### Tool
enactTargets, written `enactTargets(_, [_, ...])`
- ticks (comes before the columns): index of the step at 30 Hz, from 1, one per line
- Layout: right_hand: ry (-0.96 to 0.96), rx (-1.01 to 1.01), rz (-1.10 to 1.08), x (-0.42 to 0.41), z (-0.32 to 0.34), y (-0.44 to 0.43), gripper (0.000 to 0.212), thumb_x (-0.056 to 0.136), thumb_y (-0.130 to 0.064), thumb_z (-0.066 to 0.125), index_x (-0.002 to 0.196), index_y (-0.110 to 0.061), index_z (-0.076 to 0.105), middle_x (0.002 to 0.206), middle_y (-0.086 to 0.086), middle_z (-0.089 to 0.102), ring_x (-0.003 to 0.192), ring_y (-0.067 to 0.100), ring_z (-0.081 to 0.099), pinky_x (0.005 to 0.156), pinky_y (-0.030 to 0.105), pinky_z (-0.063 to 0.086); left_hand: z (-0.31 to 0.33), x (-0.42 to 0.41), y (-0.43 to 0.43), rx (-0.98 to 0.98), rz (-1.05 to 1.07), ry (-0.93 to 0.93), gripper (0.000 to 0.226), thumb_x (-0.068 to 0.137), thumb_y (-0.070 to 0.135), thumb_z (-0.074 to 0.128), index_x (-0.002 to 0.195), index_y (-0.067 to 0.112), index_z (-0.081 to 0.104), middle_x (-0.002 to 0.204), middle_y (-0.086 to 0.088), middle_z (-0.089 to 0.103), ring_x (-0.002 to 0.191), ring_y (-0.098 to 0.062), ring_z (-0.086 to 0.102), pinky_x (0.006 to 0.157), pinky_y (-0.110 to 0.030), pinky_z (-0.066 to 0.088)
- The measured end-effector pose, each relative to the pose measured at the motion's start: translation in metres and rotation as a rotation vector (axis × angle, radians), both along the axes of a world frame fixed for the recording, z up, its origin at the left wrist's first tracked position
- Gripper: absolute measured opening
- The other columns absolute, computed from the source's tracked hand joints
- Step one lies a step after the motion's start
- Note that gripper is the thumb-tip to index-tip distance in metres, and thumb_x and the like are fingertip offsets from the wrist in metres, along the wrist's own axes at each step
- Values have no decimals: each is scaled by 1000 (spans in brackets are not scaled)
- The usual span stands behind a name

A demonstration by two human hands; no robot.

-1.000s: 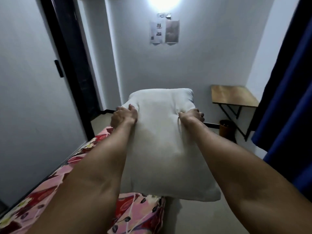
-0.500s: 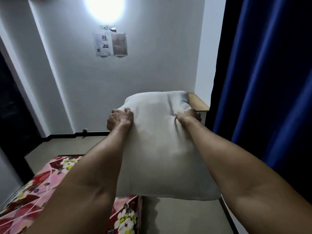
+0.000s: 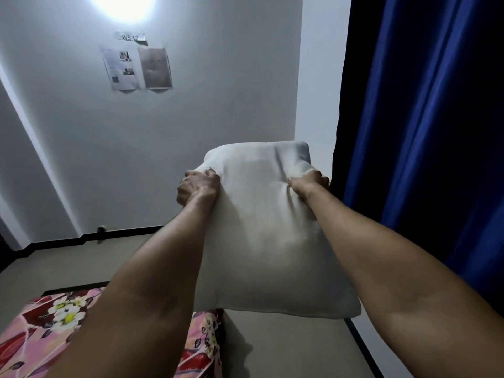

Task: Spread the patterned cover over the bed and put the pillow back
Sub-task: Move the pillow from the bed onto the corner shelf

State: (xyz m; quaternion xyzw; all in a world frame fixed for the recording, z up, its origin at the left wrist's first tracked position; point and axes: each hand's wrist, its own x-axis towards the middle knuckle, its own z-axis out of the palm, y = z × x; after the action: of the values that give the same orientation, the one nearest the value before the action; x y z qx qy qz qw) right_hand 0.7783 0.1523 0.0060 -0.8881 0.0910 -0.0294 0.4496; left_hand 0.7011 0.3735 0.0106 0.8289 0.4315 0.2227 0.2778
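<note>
Head view: a plump, soft white fabric pillow (image 3: pixel 270 236), creased where gripped, hangs in the air between both arms. The left hand (image 3: pixel 197 188) and the right hand (image 3: pixel 309 184) each clench its upper sides, fingers curled into the cloth. Below the left forearm lies the pink-and-red floral patterned cover (image 3: pixel 43 328), spread flat. Right of the right hand hangs a pleated blue curtain (image 3: pixel 425 132).

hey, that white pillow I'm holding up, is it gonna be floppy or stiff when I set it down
Probably soft and floppy: the pillow dents and creases where the left hand and right hand pinch it. It seems light, held out at arm's length by its edges. It should settle flat on the patterned cover rather than roll.
</note>
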Motion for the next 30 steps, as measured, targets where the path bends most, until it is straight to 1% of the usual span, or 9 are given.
enactTargets(6, [33,-28,-1,68,-15,6,82,83,-51,69,146,-11,37,148,14,38,133,33,45,110,42,40,-18,71,9,-17,-18,27,63,98,55,38,134,5,50,136,-17,58,127,-38,54,98,-43,45])
enactTargets(10, [40,-42,29,130,-20,9,75,85,-46,68,145,-11,39,146,15,40,131,34,45,104,38,41,-29,133,13,-37,-5,33,63,98,55,38,136,5,50,136,-17,58,126,-37,55,98,-42,45])
enactTargets(14, [51,-55,13,192,-23,7,68,86,-39,66,143,-12,40,143,13,41,132,33,43,104,38,38,-32,197,9,-34,-7,43,63,98,54,38,137,5,49,136,-17,57,126,-38,54,98,-43,44])
enactTargets(18, [40,-68,38,247,-14,9,66,85,-37,64,142,-13,40,139,12,42,128,33,45,98,38,40,-28,249,6,-44,10,32,63,99,53,37,136,4,48,135,-18,58,126,-38,54,97,-44,45])
enactTargets(22, [43,-50,37,295,-13,10,68,84,-37,65,142,-11,39,138,13,40,127,34,44,106,43,41,-26,297,7,-22,8,30,63,99,54,36,136,4,47,135,-18,58,125,-38,55,96,-44,45])
enactTargets(25, [49,-55,39,330,-16,14,66,84,-35,64,140,-10,39,137,13,40,126,33,44,105,44,41,-26,333,11,-17,10,33,63,99,53,36,135,3,48,134,-18,58,125,-38,55,96,-44,45])
enactTargets(30, [64,-63,40,390,-23,32,66,84,-38,65,139,-11,40,137,13,41,125,33,46,104,44,43,-33,394,30,-32,8,47,63,99,53,37,136,4,47,136,-18,57,126,-37,54,97,-44,44])
